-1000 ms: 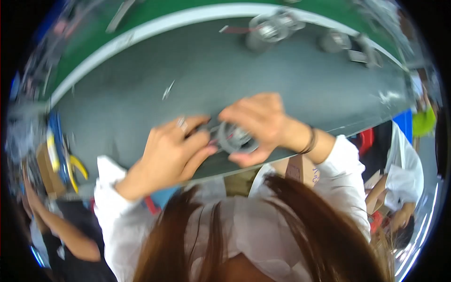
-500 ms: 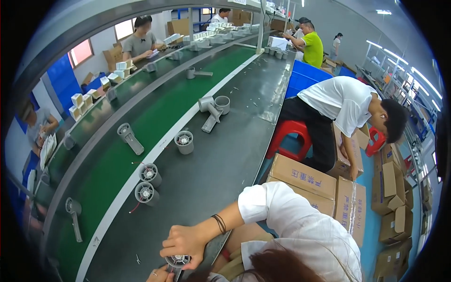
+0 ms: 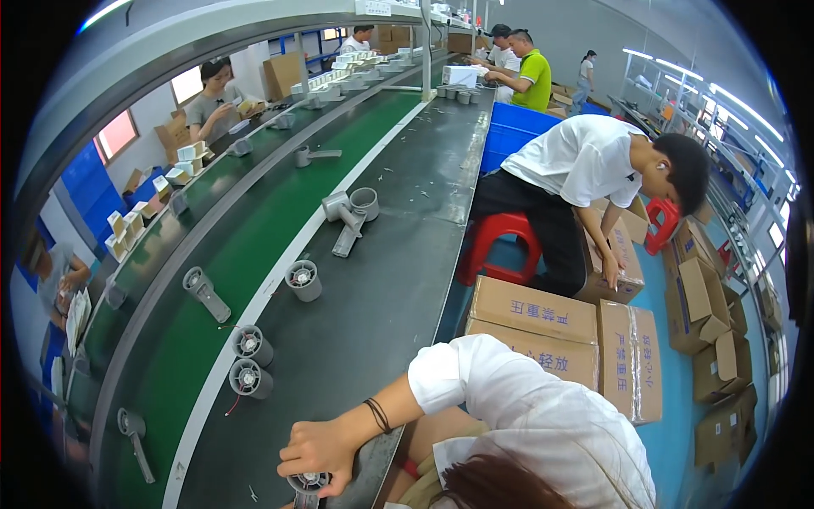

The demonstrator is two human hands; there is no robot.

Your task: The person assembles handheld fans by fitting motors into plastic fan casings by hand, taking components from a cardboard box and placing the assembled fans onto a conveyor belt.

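My right hand [image 3: 318, 450], palm down with black bands at its wrist, grips a grey hair-dryer-like housing [image 3: 309, 482] at the lower edge. Vanes show inside its round opening; the rest is hidden by my fingers and the picture's edge. My left hand is out of view. Beyond my right hand, two upright grey fan cylinders [image 3: 251, 378] stand close together, thin red wires trailing from them. Another fan cylinder [image 3: 303, 280] stands farther up the bench. Past it, a grey housing with a handle [image 3: 343, 222] lies against an open grey cylinder [image 3: 365, 203].
A green conveyor belt [image 3: 254, 225] runs along the dark bench [image 3: 373, 297], with grey handled housings [image 3: 206, 293] on it. To the right are sealed cartons [image 3: 534, 310], a red stool [image 3: 500, 246] and a bending co-worker [image 3: 585, 161]. Other people sit across the belt.
My view has shifted, so the bench things appear farther left. My left hand has dropped out of view, while my right keeps its grip. The bending co-worker's hand has moved over a carton.
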